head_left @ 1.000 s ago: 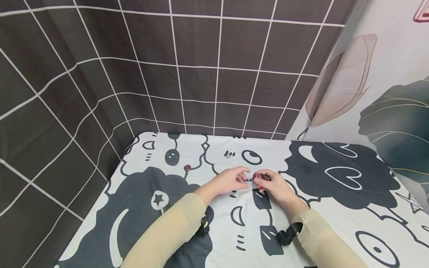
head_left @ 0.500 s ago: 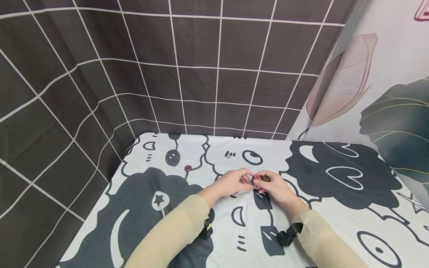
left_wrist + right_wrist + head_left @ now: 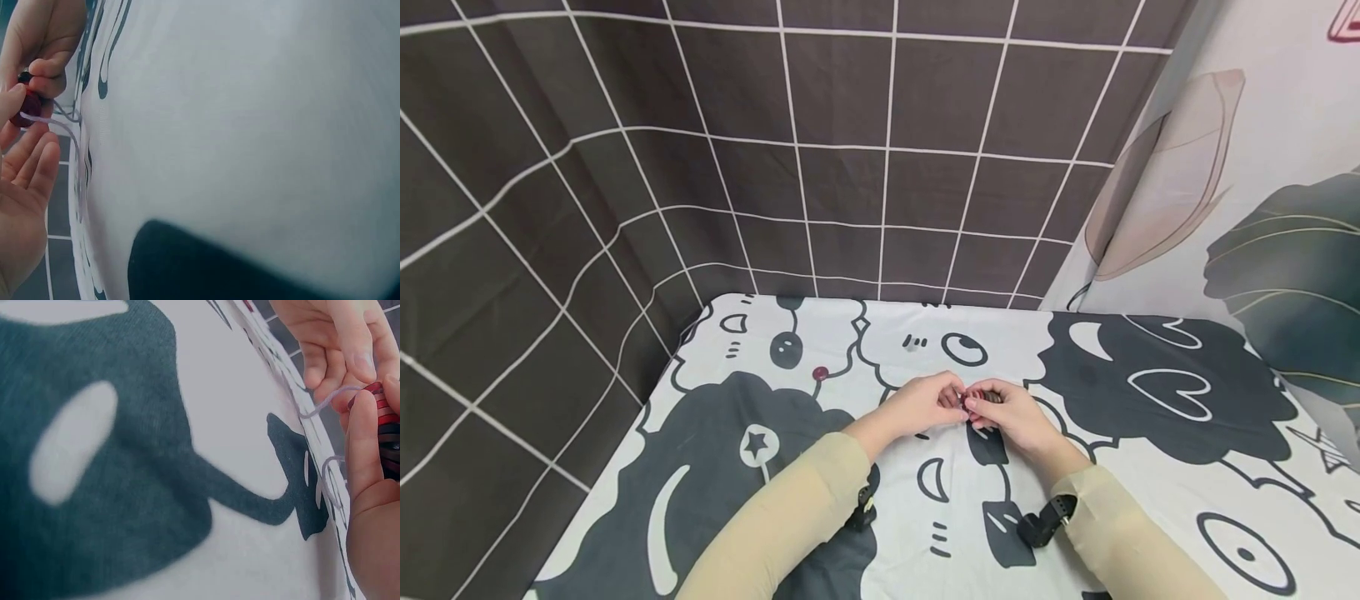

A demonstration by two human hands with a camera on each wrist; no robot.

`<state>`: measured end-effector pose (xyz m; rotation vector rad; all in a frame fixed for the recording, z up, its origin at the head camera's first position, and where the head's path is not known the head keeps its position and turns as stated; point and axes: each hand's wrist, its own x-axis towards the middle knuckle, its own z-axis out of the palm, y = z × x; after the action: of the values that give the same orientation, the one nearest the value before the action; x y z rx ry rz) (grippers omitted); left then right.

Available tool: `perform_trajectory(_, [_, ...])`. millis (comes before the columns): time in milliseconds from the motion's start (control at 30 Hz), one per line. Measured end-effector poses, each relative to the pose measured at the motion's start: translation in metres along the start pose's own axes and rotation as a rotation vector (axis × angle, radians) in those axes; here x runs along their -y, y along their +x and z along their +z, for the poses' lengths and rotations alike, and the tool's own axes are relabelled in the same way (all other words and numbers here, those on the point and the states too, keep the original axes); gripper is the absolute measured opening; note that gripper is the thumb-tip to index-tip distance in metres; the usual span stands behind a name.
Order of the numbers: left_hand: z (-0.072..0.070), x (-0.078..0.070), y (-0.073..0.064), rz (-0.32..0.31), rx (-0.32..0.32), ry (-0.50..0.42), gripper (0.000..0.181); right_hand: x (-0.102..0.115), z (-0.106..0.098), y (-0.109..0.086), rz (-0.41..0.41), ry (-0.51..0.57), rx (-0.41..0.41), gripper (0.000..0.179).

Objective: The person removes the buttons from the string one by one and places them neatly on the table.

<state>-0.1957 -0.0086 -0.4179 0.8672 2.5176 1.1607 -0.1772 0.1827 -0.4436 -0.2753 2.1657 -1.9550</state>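
Observation:
Both hands meet over the cloth in the head view. My right hand (image 3: 1018, 418) holds a small stack of red and dark discs (image 3: 386, 419) between thumb and fingers. My left hand (image 3: 913, 407) is at the red end of the stack, its thumb lapping over the red piece (image 3: 26, 112) in the left wrist view. A thin pale lilac cord (image 3: 325, 405) comes out at the red end, and a loop of it hangs beneath the hands. The left hand's other fingers (image 3: 42, 167) stay loosely bent. The fingers hide much of the stack.
A white cloth (image 3: 895, 550) with dark cartoon prints covers the surface. A small round dark-red spot (image 3: 821, 373) shows on it, left of the hands. Behind hangs a dark grid-patterned curtain (image 3: 842, 192), with a pale leaf-printed curtain (image 3: 1262, 142) at the right.
My left hand has moved slightly right, closing the small gap to the red end of the stack. My right hand holds the stack in nearly the same place.

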Motion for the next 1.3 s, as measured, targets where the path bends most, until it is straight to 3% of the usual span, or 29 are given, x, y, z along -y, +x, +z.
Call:
perform_trajectory(433, [0.004,0.002,0.002,0.006,-0.054,0.008,0.025,0.0,0.003,0.001,-0.003,0.07,0.006,0.034])
perform_trajectory(967, [-0.001,0.006,-0.003,-0.024,-0.092,-0.002,0.026,-0.003,-0.002,0.001,-0.016,0.053,0.0,0.035])
perform_trajectory(1300, [-0.002,0.011,-0.003,-0.028,-0.112,-0.012,0.028,-0.002,-0.005,-0.002,0.005,-0.012,-0.031,0.036])
